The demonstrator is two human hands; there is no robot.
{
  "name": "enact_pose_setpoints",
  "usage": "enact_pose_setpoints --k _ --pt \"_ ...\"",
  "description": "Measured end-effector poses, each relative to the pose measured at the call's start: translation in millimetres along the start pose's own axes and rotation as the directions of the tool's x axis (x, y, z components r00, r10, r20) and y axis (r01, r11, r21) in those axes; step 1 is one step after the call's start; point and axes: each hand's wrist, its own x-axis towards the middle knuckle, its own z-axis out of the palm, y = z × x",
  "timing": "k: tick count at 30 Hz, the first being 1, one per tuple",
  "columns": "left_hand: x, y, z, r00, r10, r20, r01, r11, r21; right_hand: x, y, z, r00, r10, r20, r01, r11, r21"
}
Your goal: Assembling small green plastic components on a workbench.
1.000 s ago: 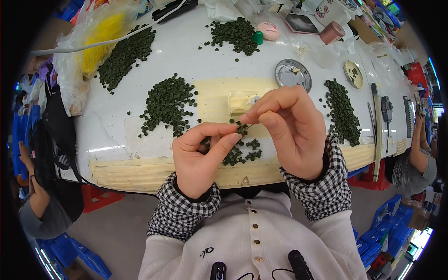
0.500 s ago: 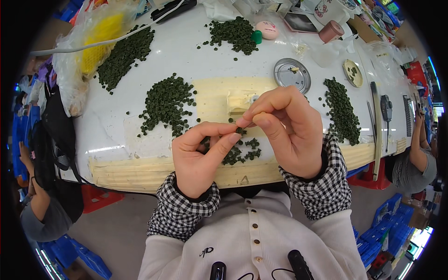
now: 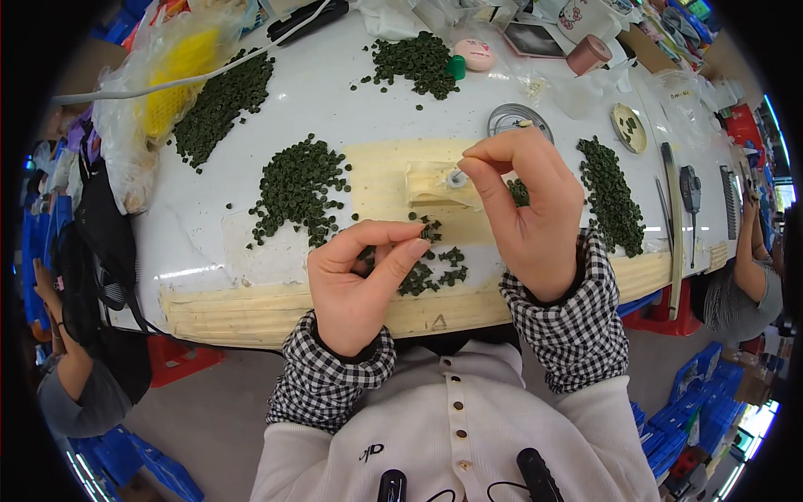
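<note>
While both hands hover above white surface [image 3: 351, 100], round metal tin [image 3: 520, 122] and small beige dish [image 3: 628, 127] sit behind; contents unclear. Right hand [image 3: 527, 217] grip pinched shut on tiny pale round part [image 3: 456, 177]. Left hand [image 3: 360, 289] thumb and forefinger pinched; held item not visible. Small dark green pellets [image 3: 297, 188] heaped nearby.

dk green pellets [image 3: 297, 188], white table [image 3: 335, 92], b/w checked cuffs [image 3: 330, 381]

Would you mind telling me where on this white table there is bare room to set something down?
The widest bare patch of the table lies between the far-left pellet pile, the middle pile and the top pile. A smaller one sits left of the middle pile. The far edge and right side are crowded.
</note>
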Motion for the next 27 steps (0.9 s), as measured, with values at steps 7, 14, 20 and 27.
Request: enact_pose_setpoints --k 7,14,20,27 --pt "0 4 -1 1.000 -0.023 0.015 0.024 0.999 -0.028 -1 -8 -6 0.993 0.037 0.112 -0.018 0.986 -0.166" --pt "-1 1 -3 1.000 -0.007 0.001 0.007 0.999 -0.040 -20 -39 -27 0.946 0.176 0.273 -0.204 0.976 0.078" --pt "-1 2 -3 1.000 -0.004 0.012 0.004 1.000 -0.005 -39 -41 -17 0.926 0.161 0.341 -0.254 0.934 0.251" --pt "-1 2 2 0.998 0.063 0.026 -0.062 0.997 -0.035 -46 -36 -14 0.940 0.129 0.317 -0.233 0.920 0.316"
